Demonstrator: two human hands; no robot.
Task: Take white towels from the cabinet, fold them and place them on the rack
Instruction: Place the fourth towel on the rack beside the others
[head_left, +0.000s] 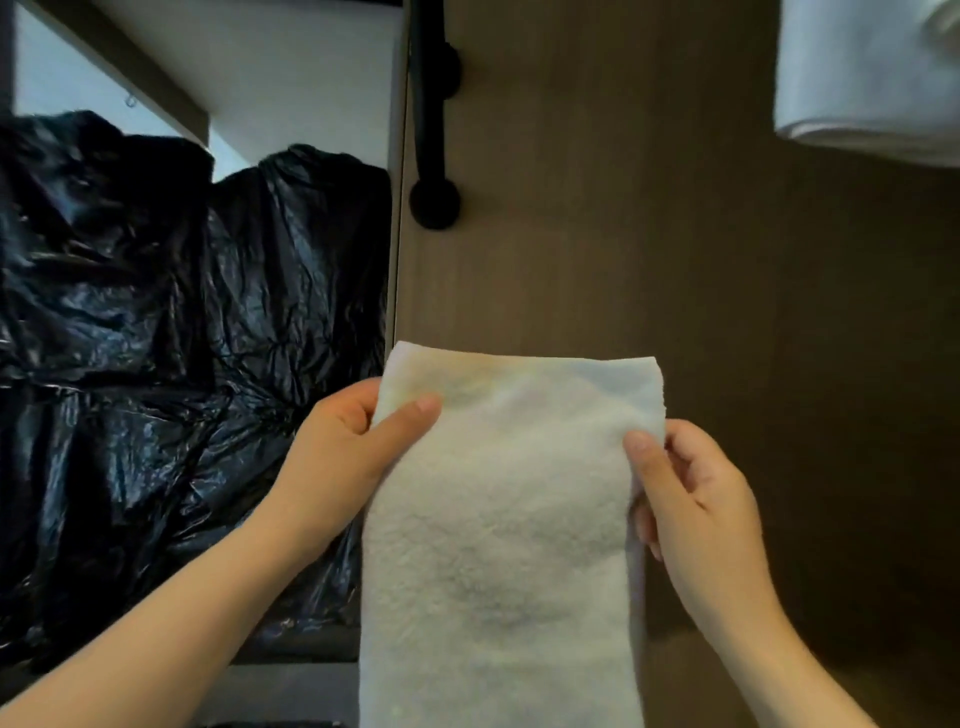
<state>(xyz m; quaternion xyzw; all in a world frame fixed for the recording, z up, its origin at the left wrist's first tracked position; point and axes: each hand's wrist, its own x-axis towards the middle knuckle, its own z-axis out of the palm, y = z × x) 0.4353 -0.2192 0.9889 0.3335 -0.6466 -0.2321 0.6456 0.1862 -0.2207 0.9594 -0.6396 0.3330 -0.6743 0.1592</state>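
Folded white towel (498, 519) is held lengthwise, its long axis running up the view and its short top edge toward the wooden door (623, 234). Left hand (337, 457) and right hand (701, 499) each pinch a side edge, fingers curled on the cloth. Black bags (156, 312) sit at left. A black handle (431, 130) and another folded towel (872, 78) lie beyond.

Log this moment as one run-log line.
step: folding | left hand: pinches white towel left edge | right hand: pinches right edge | folded towel: upper right
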